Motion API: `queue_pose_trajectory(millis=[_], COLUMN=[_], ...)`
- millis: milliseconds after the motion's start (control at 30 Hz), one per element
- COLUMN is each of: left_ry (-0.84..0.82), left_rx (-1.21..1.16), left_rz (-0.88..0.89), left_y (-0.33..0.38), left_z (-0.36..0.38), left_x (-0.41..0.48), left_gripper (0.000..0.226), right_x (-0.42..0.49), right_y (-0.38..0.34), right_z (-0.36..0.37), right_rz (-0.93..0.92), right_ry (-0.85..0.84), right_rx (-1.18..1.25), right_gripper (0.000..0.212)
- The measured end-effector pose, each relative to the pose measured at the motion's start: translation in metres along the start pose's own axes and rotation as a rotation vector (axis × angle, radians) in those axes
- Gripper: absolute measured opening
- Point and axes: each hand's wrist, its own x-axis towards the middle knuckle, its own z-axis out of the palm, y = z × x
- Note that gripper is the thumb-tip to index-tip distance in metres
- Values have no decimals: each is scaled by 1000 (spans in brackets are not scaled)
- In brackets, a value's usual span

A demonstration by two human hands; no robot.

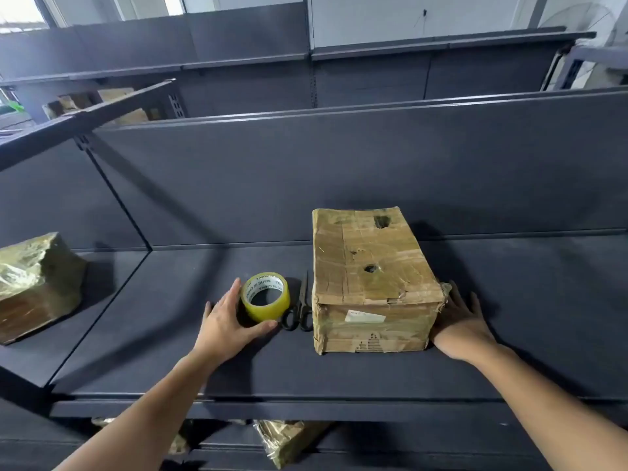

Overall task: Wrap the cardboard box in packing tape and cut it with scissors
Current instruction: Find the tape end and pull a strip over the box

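Note:
A worn cardboard box, covered in old tape and with two holes in its top, stands on the dark shelf. My right hand lies flat against the box's right side, fingers straight. A roll of yellowish packing tape lies flat to the left of the box. My left hand cups the roll from the left and front, fingers and thumb spread around it. Black scissors lie between the roll and the box, blades pointing away from me.
A tape-wrapped parcel sits on the neighbouring shelf section at the left. More wrapped parcels lie on the shelf below. A dark back panel rises right behind the box. The shelf's front edge runs across near my forearms.

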Motion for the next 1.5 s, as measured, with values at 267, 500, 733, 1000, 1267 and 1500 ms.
queue_pose_trajectory(millis=[267,500,733,1000,1267,1500], left_ry=[93,129,3,35,115,-19], left_rx=[-513,-1024,-1244,-1039,-911,-961], left_rz=[-170,-186,-1,220,166,125], left_y=[20,43,99,161,174,178], left_z=[7,-20,-55,-57,-46,-52], left_x=[12,2,-20,-27,-21,-20], left_gripper=[125,125,112,104,113,96], right_x=[-11,-26,-50,-64,-41,-32], right_y=[-7,-10,-33,-99,-101,-99], right_z=[-11,-49,-132,-151,-142,-136], right_rz=[-20,207,-74,-535,-558,-476], right_ry=[31,578,729,289,297,321], right_rx=[354,1144,1212,1238,1259,1411], right_gripper=[61,14,9,74,77,64])
